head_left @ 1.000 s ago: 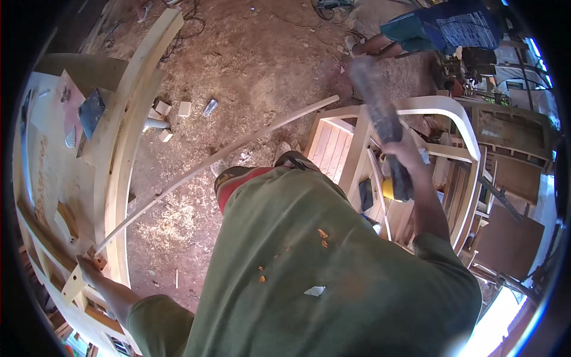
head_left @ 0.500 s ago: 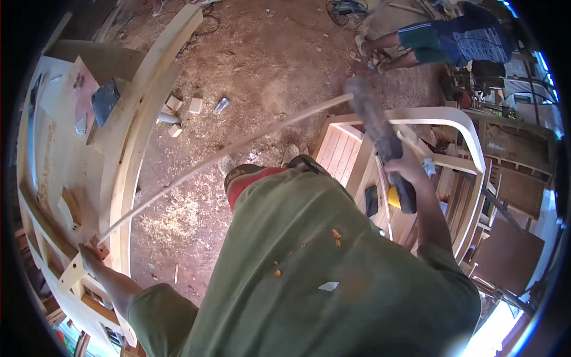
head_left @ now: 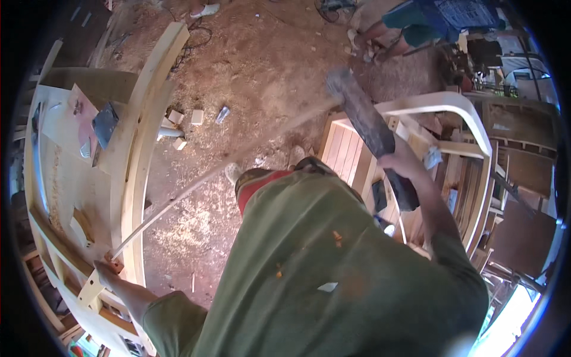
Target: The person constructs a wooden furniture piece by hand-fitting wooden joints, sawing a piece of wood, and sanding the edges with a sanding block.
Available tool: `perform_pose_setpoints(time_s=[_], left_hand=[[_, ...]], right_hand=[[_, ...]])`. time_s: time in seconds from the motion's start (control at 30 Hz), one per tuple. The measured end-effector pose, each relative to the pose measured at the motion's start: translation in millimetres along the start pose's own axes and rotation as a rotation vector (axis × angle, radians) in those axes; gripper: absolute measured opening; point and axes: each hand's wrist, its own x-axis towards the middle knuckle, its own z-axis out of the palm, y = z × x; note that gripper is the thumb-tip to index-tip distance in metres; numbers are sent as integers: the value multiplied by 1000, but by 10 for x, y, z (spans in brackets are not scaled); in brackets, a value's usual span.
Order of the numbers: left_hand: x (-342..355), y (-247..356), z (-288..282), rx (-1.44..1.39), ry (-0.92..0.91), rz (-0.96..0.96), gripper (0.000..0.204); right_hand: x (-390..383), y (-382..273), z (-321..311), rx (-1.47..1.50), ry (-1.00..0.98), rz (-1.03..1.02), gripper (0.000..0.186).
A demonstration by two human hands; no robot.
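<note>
One dark club, one wooden strip

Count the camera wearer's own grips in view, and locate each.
2: left grip, lower left, by the thin wooden strip; right grip, right of centre, around the dark club-like block.

Shirt: olive green, short-sleeved
Shirt front: orange flecks, pale angular patch
Lower garment: red and dark, at shirt's far edge
Shoes: pale
Left hand: bare
Right hand: bare
</note>
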Motion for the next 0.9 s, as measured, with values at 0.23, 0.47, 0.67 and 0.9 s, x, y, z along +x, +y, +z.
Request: perform_pose_setpoints(time_s=[0.23,0.47,0.67,0.9], left_hand=[[-159,170,-1,637,37,126,70],[-3402,320,1853,418,-718,1456,60],[-5933,492,1833,715,-1108,1470,58],[-5935,490,1878,904,-1113,1254,48]], right_hand=[[74,25,51,-18,108,-212,58],[207,85,66,-56,245,-285,69],[71,63,209,-145,185,-212,79],[51,127,273,-12,87,-475,65]])
